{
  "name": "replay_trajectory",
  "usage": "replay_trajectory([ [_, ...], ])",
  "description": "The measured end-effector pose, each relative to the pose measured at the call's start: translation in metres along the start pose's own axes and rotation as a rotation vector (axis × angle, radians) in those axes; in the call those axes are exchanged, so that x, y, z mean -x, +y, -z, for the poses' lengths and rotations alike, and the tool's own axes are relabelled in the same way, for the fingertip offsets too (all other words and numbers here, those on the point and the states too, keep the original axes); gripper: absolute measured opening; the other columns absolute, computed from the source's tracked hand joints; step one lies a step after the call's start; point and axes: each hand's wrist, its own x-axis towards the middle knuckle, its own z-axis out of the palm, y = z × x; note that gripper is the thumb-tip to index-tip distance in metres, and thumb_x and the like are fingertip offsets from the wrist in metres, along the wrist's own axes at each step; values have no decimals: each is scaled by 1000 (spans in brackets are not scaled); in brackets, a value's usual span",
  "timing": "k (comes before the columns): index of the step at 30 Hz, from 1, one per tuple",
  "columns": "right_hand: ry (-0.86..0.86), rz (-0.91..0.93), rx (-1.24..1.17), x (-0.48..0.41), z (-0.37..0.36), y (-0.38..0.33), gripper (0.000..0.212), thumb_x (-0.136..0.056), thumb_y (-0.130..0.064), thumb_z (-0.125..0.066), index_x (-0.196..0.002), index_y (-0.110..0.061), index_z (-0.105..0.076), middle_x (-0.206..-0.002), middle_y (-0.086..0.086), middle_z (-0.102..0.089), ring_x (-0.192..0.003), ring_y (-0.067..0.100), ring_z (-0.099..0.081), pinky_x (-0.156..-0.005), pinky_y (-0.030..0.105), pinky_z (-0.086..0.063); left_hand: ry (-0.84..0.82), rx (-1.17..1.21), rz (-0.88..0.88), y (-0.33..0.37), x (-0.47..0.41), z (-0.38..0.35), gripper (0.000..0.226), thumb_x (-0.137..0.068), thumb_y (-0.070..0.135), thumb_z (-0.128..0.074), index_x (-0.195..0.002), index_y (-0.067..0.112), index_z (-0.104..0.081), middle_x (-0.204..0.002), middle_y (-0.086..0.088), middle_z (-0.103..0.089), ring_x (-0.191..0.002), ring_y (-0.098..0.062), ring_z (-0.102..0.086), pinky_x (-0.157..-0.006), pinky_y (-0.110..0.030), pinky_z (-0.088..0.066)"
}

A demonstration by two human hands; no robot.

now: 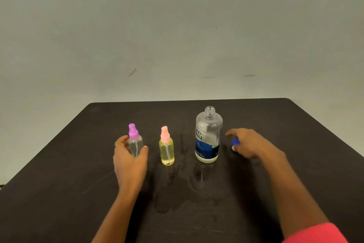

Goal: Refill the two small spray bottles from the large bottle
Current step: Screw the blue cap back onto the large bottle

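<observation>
Since the big bottle (208,136) stands on the dark table (78,193) with no lid on its neck, the step in hand looks like getting things open so the pouring can start. It has only a little clear water low down inside, and it stands to the right of the middle.

Two small spray bottles stand to its left. One is the yellow bottle (167,149) with a pink top, just left of the big one. It looks quite full, and no hand is on it. Further left is the clear bottle (136,144) with a purple top. Both small tops are on, so I think no filling of these can begin yet.

On that clear bottle sits the left hand (130,161), with its thumb on the right side and its fingers curled round the left side, so it grips the bottle's body. The arm reaches forward from the near edge.

Off to the right of the big bottle, the right hand (248,143) is low over the table, palm down, with a red sleeve (315,233) near the camera. Its thumb and fingers pinch a little blue cap (235,142), most likely the big bottle's lid.

Next, I think the cap should be left on the table, and then the freed hand must twist off the purple top while the other holds that bottle steady
</observation>
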Motion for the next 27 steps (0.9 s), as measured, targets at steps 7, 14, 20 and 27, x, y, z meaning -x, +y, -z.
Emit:
replay_trajectory([
  [7,135,-66,-126,-9,-4,10,19,-87,-10,-61,-96,-27,-58,-118,6,-56,-97,22,-55,-78,29,-44,291,41,-441,26,16,5,45,-83,18,-61,-125,12,-48,-122,5,-46,-113,-7,-41,-93,-14,-34],
  [14,739,188,-982,15,30,-26,13,-84,-18,-70,-96,-23,-65,-92,-9,-68,-83,0,-62,-66,4,-43,-132,57,-577,70,27,-30,50,-82,31,-70,-125,30,-45,-119,16,-50,-109,8,-45,-91,-5,-34],
  [20,694,307,-1393,27,30,-60,24,-83,-12,-71,-96,-26,-57,-100,5,-67,-92,18,-70,-84,29,-55,-402,27,-431,82,31,-57,93,-67,44,-79,-142,31,-27,-141,12,-39,-120,0,-43,-98,-21,-37],
  [27,632,367,-1162,28,12,-75,22,-84,-10,-69,-94,-30,-67,-97,-13,-69,-91,1,-66,-80,16,-52,-491,-85,-441,87,37,-71,82,-77,35,-73,-144,20,-29,-146,2,-38,-132,-11,-38,-110,-28,-32],
])
